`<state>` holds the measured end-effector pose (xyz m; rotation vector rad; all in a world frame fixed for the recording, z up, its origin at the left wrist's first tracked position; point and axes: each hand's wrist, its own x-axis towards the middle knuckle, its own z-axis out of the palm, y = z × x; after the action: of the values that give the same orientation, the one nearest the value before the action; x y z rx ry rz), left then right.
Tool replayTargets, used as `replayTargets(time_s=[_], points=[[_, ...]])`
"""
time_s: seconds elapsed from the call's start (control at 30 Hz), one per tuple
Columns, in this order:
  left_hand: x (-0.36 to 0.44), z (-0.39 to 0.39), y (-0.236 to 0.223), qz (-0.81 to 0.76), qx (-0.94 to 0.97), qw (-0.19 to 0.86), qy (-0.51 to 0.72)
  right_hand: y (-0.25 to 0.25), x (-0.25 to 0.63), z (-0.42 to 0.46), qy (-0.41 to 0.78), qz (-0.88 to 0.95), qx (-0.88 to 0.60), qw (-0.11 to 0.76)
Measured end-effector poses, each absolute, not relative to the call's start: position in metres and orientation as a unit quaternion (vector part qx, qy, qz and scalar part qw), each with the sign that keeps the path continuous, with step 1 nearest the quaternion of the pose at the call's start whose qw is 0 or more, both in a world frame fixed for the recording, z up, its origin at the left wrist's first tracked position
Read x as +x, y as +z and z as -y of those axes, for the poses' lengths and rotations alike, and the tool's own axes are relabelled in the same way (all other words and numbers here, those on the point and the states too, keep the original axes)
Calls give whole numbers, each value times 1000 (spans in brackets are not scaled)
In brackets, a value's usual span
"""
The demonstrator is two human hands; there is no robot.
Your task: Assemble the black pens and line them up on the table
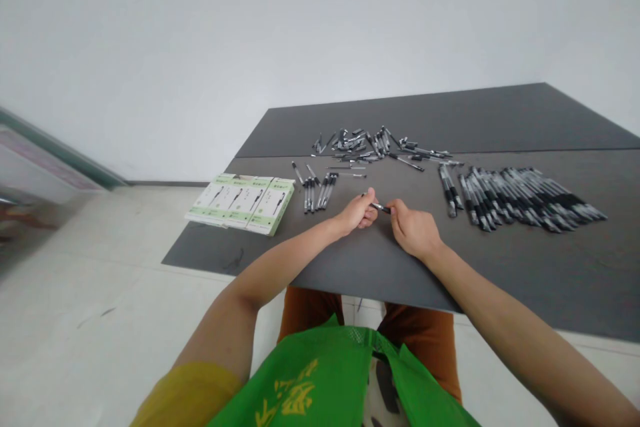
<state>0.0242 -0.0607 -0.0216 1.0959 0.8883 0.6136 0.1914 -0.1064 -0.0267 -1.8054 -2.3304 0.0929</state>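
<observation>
Presently, one pen (381,207) is held between two hands near the centre of the frame, over the tabletop (350,267). The left hand (358,213) grasps one end, its thumb upward; the right hand (416,230) pinches the other. It seems a step of working this pen's ends, though pushing or pulling I cannot tell. The next move, I judge, calls for both ends in one line. The forearms reach inward from lower left and lower right.

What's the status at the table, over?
Left hand, right hand: both gripping one pen. Pen bridges the gap between them. Nearby: loose pen parts beyond, boxes left, piled pens right.
</observation>
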Motion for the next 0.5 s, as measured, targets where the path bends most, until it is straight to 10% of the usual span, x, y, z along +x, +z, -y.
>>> replayTargets(time_s=[0.5], points=[[10, 69, -37, -235, 498, 778, 303, -32, 195, 107, 19, 835, -542, 91]])
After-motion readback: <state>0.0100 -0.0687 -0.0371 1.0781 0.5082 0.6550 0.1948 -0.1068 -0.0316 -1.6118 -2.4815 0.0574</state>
